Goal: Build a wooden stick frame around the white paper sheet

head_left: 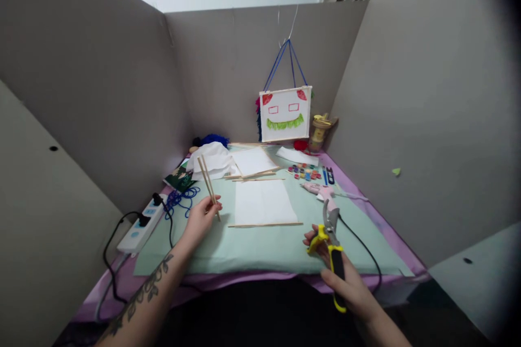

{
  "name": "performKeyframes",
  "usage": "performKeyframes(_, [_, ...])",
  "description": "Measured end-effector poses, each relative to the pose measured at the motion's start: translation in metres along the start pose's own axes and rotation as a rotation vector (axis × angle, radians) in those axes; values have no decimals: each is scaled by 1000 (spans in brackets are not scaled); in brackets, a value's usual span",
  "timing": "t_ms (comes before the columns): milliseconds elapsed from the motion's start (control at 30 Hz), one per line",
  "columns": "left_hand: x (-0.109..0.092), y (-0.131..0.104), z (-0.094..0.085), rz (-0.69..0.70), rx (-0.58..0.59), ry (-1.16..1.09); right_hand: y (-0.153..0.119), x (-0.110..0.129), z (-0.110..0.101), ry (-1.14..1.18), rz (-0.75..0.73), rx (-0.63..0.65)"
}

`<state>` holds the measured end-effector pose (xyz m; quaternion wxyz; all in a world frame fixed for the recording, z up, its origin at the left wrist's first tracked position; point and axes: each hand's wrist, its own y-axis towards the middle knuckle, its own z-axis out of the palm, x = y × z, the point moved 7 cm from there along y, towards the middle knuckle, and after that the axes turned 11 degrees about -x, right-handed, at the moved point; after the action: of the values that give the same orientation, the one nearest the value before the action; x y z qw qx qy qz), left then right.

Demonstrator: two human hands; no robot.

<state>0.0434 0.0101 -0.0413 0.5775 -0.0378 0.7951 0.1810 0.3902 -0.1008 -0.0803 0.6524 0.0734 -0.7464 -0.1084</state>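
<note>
Two thin wooden sticks [207,178] stand nearly upright in my left hand [203,216], pinched near their lower ends. My right hand [342,279] is wrapped round pruning shears [334,260] with black and yellow handles, their blades pointing up and away. Between my hands lies a white sheet [264,201] with one wooden stick [266,224] along its near edge and another along its far edge. Behind it, a second white panel [252,161] rests with sticks around its edges. A pink glue gun [323,193] lies just beyond the shears.
Blue cord [179,200] and a power strip [142,225] are at the left, beside crumpled white cloth [211,158]. Small paint pots [305,172] sit at the back right. A decorated panel [285,115] hangs at the back wall. The glue gun's black cable [362,244] curves toward the front edge.
</note>
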Motion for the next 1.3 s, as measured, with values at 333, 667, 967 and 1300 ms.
performKeyframes(333, [7,-24,-6,-282,22,-167,52,15,-6,-1195,103,-46])
performKeyframes(667, [-2,-48,43,-302,206,-213,58,-12,-37,-1422,191,-247])
performKeyframes(967, [5,-59,53,-356,243,-272,75,-21,-53,-1410,191,-314])
performKeyframes(1300, [-2,-28,11,-274,13,-332,67,-26,-55,-1405,151,-276])
